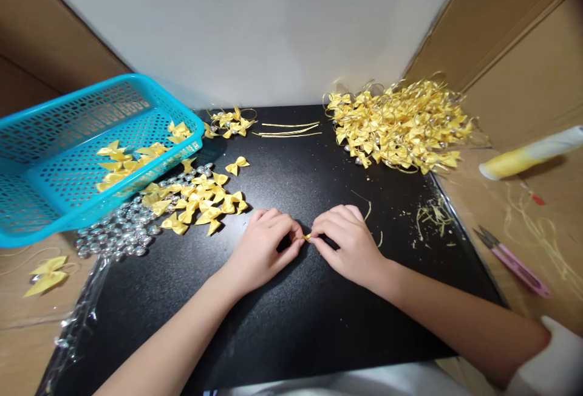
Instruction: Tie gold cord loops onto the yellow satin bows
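Observation:
My left hand [268, 241] and my right hand [348, 241] meet over the middle of a black tabletop [282, 323]. Both are closed in a pinch on a small yellow ribbon bow [307, 238], one at each side; the fingertips hide most of it. Left of my left hand lies a loose heap of yellow ribbon bows [204, 198], with a single bow [237, 166] a little apart behind it. Silver beads [121, 229] are piled beside that heap. Several gold cord lengths [290, 130] lie side by side at the back.
A turquoise basket [50, 226] with some bows stands at the left, overhanging the beads. Finished bows with cord loops and beads [401, 126] form a big pile at the back right, a small group [232, 121] at back left. Pink thread snips [519, 268], cord scraps [435, 217] and a yellow-white roll [531, 153] lie right.

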